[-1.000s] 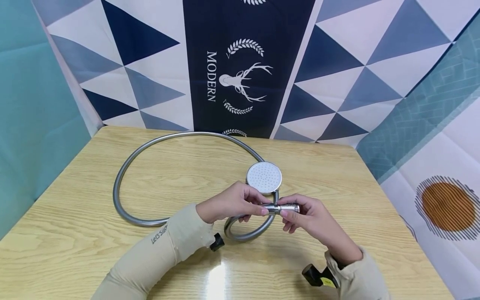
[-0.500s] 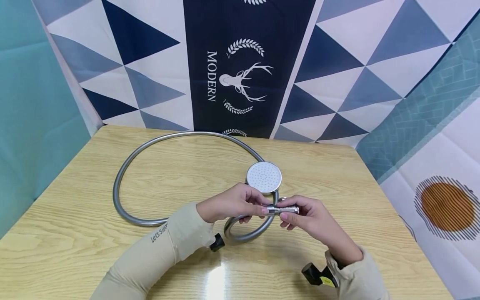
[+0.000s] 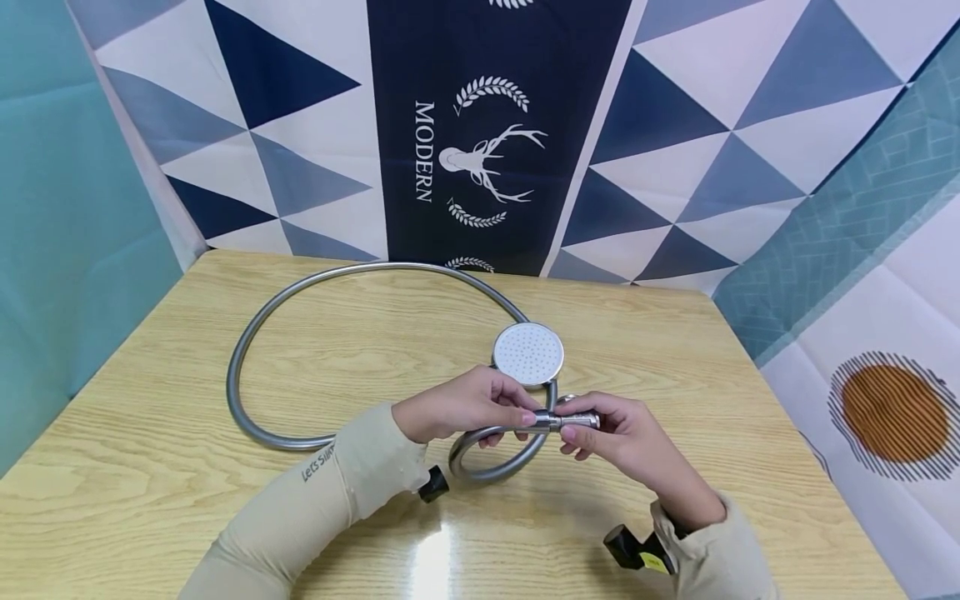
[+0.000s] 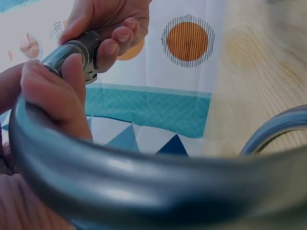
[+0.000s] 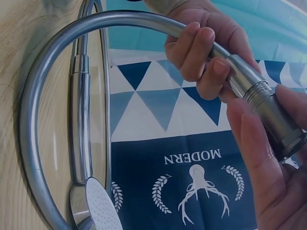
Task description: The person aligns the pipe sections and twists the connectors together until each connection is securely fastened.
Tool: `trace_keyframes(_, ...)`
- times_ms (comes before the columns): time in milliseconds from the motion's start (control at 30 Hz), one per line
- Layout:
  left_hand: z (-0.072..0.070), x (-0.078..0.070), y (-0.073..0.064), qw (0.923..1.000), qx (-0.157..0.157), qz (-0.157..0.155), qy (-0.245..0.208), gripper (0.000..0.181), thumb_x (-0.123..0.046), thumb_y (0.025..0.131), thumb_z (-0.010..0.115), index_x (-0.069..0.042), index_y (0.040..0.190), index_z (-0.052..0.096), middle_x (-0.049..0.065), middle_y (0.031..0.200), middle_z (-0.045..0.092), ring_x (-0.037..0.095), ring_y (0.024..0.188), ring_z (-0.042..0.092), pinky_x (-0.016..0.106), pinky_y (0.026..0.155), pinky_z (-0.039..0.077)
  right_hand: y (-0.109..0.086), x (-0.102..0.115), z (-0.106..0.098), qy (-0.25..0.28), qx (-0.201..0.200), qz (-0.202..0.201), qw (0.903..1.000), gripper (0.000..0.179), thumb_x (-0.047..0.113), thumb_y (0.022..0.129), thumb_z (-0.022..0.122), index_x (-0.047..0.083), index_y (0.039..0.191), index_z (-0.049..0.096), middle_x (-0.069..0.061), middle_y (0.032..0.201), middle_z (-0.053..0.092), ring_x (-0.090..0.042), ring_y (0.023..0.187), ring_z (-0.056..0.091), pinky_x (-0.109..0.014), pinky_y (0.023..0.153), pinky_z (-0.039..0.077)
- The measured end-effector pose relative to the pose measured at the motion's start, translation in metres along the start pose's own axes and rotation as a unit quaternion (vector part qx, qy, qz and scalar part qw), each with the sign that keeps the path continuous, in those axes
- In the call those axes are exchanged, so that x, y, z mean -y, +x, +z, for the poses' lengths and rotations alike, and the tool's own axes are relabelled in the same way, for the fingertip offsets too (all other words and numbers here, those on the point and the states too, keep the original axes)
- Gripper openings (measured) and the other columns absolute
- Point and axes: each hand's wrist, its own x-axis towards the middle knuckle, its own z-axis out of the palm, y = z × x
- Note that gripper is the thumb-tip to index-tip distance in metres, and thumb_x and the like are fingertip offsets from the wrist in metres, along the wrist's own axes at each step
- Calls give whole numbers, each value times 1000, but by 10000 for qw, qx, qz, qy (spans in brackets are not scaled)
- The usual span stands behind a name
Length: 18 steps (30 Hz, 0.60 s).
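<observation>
In the head view my left hand (image 3: 480, 406) grips the end of a grey metal shower hose (image 3: 487, 476), thumb and fingers round its nut (image 5: 245, 76). My right hand (image 3: 615, 427) pinches a short cylindrical metal pipe fitting (image 3: 581, 420) between thumb and fingers. Nut and fitting meet in line, and a few thread rings show at the joint in the right wrist view. Behind the right index finger a round part of the fitting peeks out. The handheld shower head (image 3: 528, 354) lies just beyond the hands, its white perforated face up.
The hose loops widely over the left of the wooden table (image 3: 360, 358) and curls in a smaller ring under the hands. A patterned cloth (image 3: 480, 150) hangs behind the table's far edge. Black wrist devices (image 3: 637, 550) stick out below both sleeves.
The fitting has turned a little in my right hand, so a round part of it now shows behind the index finger. The left hand, hose and shower head stay almost in place.
</observation>
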Motion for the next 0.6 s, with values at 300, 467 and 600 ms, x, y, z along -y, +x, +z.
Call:
trace_keyframes(300,0,1,0,9999,-47,-9,111,21,-3,93,59,11,108,63,3,74,62,9,50,47,20,49,41,0,0,2,-110,-107,-94,9998,19,-6,90,61,3,106,67,5,91,68,-11,72,68,-30,58,55)
trace_keyframes(467,0,-1,-1,9999,-112,22,32,21,-3,93,60,11,109,62,0,74,62,9,51,47,20,50,41,0,0,4,-71,-419,-338,9985,24,-10,86,64,7,103,69,7,92,69,-8,72,67,-26,58,55)
trace_keyframes(600,-2,-3,-2,9999,-45,16,95,20,-3,93,61,10,108,62,0,74,62,8,51,48,20,49,42,0,0,3,21,-516,-430,9977,30,-10,84,66,15,101,71,7,88,70,-6,70,66,-24,58,54)
